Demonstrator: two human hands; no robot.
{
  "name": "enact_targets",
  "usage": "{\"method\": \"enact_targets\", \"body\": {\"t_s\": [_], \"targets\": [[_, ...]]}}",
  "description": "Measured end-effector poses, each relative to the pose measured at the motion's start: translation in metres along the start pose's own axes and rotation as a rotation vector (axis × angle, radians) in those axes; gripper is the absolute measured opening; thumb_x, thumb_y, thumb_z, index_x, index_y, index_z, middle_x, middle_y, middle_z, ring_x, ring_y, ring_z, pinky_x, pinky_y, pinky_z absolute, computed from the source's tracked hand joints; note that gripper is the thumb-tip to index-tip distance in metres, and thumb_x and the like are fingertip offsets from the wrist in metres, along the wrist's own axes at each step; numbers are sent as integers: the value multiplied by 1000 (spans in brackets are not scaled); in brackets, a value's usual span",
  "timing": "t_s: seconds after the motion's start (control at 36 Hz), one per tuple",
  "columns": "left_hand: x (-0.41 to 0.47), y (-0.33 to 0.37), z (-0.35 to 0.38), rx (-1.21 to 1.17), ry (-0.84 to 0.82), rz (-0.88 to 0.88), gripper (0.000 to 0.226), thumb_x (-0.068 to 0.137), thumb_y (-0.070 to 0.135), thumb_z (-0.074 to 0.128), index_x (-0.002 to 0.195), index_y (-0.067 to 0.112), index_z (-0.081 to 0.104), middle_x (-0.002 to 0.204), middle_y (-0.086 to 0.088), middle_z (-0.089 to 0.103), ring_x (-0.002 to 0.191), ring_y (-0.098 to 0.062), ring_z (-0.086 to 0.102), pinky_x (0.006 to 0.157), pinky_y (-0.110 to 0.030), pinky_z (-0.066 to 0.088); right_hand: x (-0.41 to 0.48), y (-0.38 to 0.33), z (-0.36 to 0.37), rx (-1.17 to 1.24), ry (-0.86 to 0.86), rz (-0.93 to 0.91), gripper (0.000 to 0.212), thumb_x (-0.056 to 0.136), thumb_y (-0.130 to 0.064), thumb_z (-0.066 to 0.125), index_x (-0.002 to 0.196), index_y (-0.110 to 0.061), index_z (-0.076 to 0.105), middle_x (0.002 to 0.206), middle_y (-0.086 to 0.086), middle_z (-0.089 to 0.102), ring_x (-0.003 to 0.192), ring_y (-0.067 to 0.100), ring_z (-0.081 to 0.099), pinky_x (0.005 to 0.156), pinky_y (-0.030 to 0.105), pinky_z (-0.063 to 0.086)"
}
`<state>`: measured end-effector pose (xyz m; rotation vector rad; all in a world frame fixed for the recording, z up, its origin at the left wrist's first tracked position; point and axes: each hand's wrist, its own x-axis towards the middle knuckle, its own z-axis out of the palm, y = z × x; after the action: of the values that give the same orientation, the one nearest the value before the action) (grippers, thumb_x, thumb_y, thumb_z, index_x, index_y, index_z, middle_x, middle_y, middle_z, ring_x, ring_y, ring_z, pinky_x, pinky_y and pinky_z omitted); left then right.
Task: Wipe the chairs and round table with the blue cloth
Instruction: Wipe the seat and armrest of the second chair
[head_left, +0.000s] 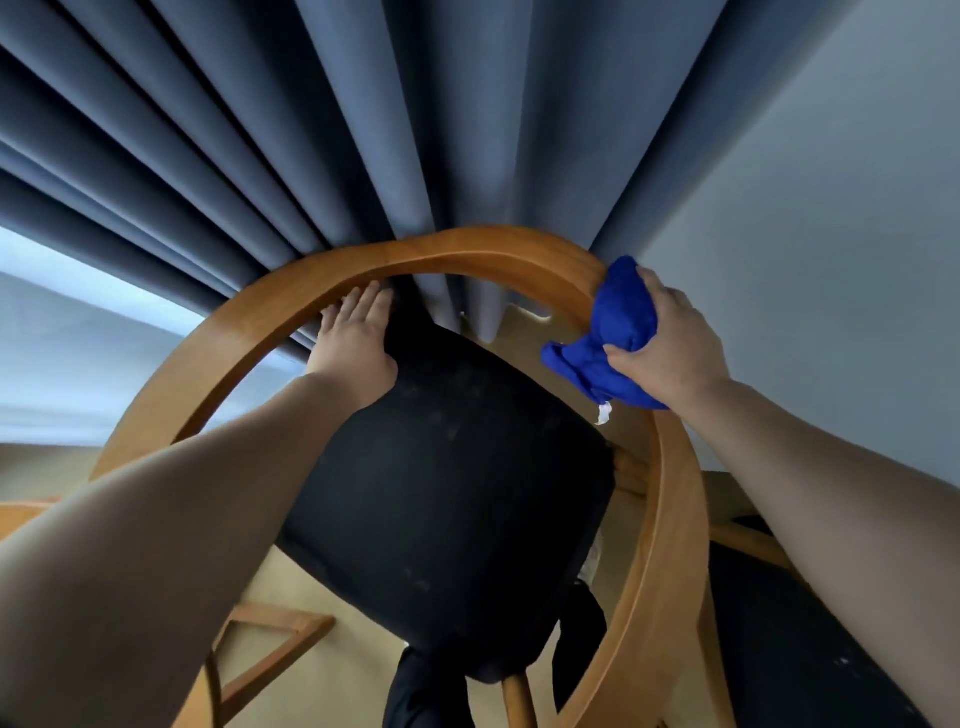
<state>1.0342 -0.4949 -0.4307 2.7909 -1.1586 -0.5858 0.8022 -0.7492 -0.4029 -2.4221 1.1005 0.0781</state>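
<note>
Curtain of pleated grey-blue fabric (363, 130) hangs against curved-back wooden chair w/ black seat (447, 467). R grip (670, 343) clutches bunched blue cloth (618, 332) on rail's right bend; L grip (358, 332) flat, fingers straight, on rail's inner side.

Left hand (353, 343) and right hand (670, 343) on bare forearms (208, 519); low down, seemingly black trousers (421, 693).

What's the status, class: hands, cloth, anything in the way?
Left hand flat against the chair's curved wooden rail. Right hand grips blue cloth on the rail's right bend. Curtain hangs close behind rail.
</note>
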Motion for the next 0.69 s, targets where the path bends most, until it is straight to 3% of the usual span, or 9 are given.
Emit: {"method": "enact_targets", "body": {"t_s": [0.17,0.31,0.5,0.69], "targets": [[-48,18,18,-32,-36,142,82,81,12,53,152,16,12,160,-4,11,147,-21,7,119,-37,5,-23,15,6,28,3,99,95,74,-37,74,150,-27,19,138,10,46,119,34,50,96,48,45],[-99,41,48,-90,-89,238,74,83,14,52,151,16,21,158,-3,21,145,-20,14,116,-31,4,-43,24,14,37,17,156,90,73,-37,74,146,-25,24,132,11,49,114,34,53,92,50,48],[-188,84,97,-177,-132,393,49,87,24,52,136,17,50,139,0,51,130,-19,44,111,-28,24,-56,32,22,53,51,185,90,72,-37,74,146,-26,24,131,12,50,114,35,53,94,47,47],[-274,130,133,-307,-136,260,45,95,44,35,130,22,54,130,7,57,118,-12,53,102,-27,39,-63,39,24,69,46,128,93,70,-35,74,147,-29,22,131,12,50,113,37,54,93,46,46]]}}
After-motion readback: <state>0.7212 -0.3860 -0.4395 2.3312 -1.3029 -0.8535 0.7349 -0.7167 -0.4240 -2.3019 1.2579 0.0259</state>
